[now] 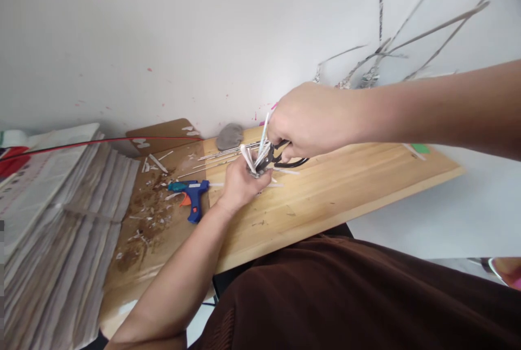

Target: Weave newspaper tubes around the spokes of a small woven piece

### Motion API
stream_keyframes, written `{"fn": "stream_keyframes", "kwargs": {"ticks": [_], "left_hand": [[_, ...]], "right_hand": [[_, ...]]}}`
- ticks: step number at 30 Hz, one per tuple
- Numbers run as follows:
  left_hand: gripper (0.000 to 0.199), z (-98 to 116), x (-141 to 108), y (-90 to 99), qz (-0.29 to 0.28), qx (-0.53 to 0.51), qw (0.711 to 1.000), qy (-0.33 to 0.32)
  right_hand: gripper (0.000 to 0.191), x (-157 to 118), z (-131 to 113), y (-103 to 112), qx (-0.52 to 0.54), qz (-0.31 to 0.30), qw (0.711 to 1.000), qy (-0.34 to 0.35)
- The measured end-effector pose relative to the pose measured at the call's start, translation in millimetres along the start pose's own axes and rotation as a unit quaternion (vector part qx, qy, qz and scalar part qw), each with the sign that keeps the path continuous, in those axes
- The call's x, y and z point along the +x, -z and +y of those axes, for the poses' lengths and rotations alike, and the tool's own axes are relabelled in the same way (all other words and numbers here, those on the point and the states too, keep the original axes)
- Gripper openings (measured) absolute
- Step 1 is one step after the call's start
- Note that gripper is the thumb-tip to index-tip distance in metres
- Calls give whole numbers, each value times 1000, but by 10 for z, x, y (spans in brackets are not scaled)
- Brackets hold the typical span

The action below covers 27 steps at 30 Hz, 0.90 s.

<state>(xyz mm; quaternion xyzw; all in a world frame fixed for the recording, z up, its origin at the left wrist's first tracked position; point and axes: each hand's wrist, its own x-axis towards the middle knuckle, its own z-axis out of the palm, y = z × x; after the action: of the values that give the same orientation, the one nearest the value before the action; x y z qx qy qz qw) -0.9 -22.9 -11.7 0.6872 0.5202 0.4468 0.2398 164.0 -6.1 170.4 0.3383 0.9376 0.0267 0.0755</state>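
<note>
Over the wooden board, my left hand [240,183] is closed around the base of a small bundle of rolled paper strips [246,156]. Their white ends stick up above its fingers. My right hand [305,119] grips black-handled scissors [293,164] from above and to the right. The scissor blades are in among the strips, close to my left fingertips. Whether they are cutting into one cannot be made out. Thin paper sticks [217,153] lie on the board just behind my left hand. A blue glue gun [195,198] with an orange trigger lies left of it.
A tall tied stack of newspapers [69,225] stands at the left. Paper scraps litter the stained brown surface [163,252] beside it. A grey lump [230,137] sits by the wall. Branching newspaper stems [381,51] rise at the back right. A red cable [122,140] crosses the back left.
</note>
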Motion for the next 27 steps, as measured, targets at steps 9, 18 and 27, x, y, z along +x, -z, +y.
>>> {"fn": "stream_keyframes", "kwargs": {"ticks": [9, 18, 27], "left_hand": [[25, 12, 64, 74, 48, -119, 991, -23], [25, -12, 70, 64, 58, -159, 984, -48], [24, 39, 54, 68, 65, -138, 987, -55]], "right_hand": [[18, -285, -66, 165, -240, -63, 968, -41], [12, -241, -90, 74, -245, -51, 968, -26], [25, -238, -199, 126, -198, -53, 978, -30]]}}
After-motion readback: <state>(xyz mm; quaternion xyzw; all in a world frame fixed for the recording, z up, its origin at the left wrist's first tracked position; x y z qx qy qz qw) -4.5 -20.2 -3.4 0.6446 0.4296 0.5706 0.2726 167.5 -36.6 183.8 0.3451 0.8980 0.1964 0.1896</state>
